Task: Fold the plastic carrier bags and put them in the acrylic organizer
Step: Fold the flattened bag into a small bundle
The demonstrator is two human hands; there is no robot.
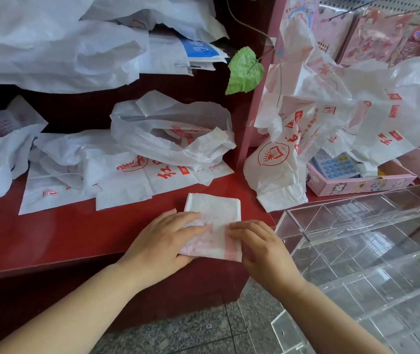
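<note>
Red counter (pixel 76 233), messy with loose white bags (pixel 170 134) at the back. Near the front edge, one folded bag (pixel 215 209), pressed flat by the left hand (pixel 163 238) and right hand (pixel 260 249), fingers spread on top. Just right of it, touching nothing, the clear organizer (pixel 357 238), its boxes empty.
</note>
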